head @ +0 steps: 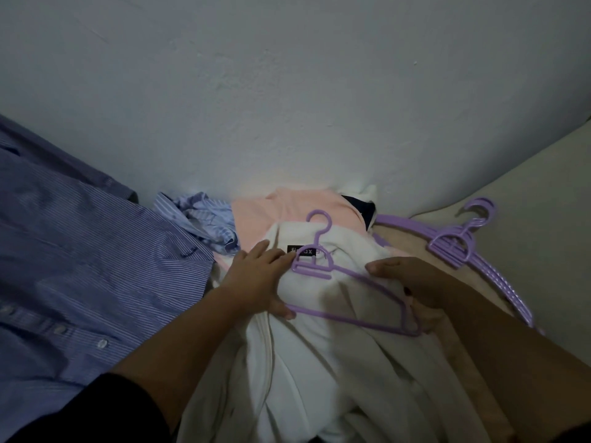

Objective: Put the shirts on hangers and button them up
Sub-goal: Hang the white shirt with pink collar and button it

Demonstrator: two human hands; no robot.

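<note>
Head view looked down onto a beige couch cushion (543, 174) set against a pale wall (287, 75), and the clothes on it could be counted. One white shirt (303, 346) lay in the middle, collar toward the wall, with a black label (303, 251) showing at the neck. One purple hanger (348, 292) lay on top of it, hook pointing to the wall and its wide end reaching toward the right. One pink garment (256, 215) lay beneath the white shirt, next to the wall. Two striped blue shirts were in sight: a large one (80, 251) spread along the left edge, three white buttons visible down its front, and a paler crumpled one (204, 219) bunched against the wall just left of the pink cloth. A dark piece of fabric (361, 206) peeked out behind the pink one.

A stack of spare purple hangers (454, 247) rested along the cushion's right side, well apart from the white shirt; their exact number could not be told, though at least three hooks showed.

Both hands were on the work. The left hand (256, 279) lay flat with fingers straight and spread, pressing on the collar area beside the hanger's neck. The right hand (409, 282) had its fingers curled around the hanger's right shoulder and the white cloth there.
</note>
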